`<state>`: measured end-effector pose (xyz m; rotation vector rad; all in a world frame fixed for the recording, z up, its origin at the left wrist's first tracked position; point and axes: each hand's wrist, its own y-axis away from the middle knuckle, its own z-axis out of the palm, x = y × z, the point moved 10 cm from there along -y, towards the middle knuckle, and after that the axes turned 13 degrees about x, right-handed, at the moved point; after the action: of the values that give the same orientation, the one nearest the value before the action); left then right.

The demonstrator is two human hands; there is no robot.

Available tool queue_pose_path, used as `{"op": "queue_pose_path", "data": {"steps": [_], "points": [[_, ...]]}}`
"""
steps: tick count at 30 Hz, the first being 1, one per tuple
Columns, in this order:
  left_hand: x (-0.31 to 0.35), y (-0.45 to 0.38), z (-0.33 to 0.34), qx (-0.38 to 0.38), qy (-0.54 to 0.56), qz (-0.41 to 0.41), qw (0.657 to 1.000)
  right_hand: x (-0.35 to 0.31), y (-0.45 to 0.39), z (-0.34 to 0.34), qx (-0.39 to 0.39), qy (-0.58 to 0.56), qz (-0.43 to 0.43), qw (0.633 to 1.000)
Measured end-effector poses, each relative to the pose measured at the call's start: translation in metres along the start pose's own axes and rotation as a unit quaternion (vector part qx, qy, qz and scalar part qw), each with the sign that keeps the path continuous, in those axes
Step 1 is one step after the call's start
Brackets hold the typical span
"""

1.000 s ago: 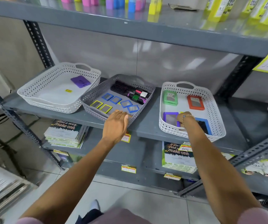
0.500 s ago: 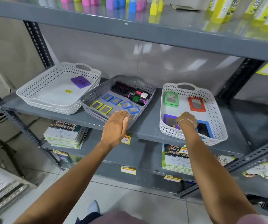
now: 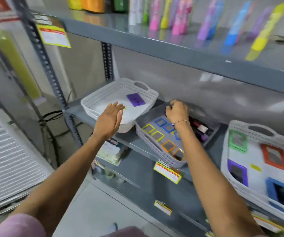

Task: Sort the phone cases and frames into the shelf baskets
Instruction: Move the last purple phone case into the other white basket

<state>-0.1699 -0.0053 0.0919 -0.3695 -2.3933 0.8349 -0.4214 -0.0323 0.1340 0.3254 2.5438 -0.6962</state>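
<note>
Left white basket (image 3: 103,95): one purple case (image 3: 135,99) lying flat, long axis toward back wall. Left hand (image 3: 109,119) flat, fingers spread, empty, over its near rim. Right hand (image 3: 177,111) curled at far end of grey basket (image 3: 152,142); contents unclear. Frames (image 3: 157,135) lie nearer, beneath that wrist.

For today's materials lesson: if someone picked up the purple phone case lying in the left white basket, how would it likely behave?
The purple phone case looks thin and flat, so probably light. It lies flat in the white basket, so it is unlikely to roll or tip. It could be slightly flexible, though blur hides its material.
</note>
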Motion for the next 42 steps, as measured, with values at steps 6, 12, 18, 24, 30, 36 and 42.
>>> {"op": "queue_pose_path", "data": {"steps": [6, 12, 18, 24, 30, 36, 42], "points": [[-0.095, -0.026, -0.043, 0.064, -0.026, -0.078, 0.995, -0.091, -0.022, 0.1, -0.072, 0.014, -0.093, 0.993], [-0.151, -0.024, -0.046, 0.053, -0.011, -0.088, 0.995, -0.114, -0.042, 0.177, -0.129, 0.054, -0.075, 0.987], [-0.172, -0.023, -0.019, -0.021, 0.01, -0.03, 0.999, -0.12, -0.058, 0.224, -0.144, 0.067, -0.046, 0.986], [-0.179, -0.027, -0.005, -0.038, -0.006, -0.02, 0.999, -0.105, -0.058, 0.246, -0.176, 0.136, -0.04, 0.974], [-0.175, -0.026, -0.009, 0.005, -0.004, -0.009, 1.0, -0.12, -0.052, 0.248, -0.176, 0.169, -0.097, 0.965], [-0.171, -0.03, -0.014, 0.005, 0.012, -0.026, 1.0, -0.118, -0.062, 0.206, -0.087, -0.003, 0.004, 0.996], [-0.127, -0.042, -0.02, 0.046, 0.069, -0.048, 0.995, -0.079, -0.055, 0.149, -0.064, -0.223, 0.122, 0.965]]}}
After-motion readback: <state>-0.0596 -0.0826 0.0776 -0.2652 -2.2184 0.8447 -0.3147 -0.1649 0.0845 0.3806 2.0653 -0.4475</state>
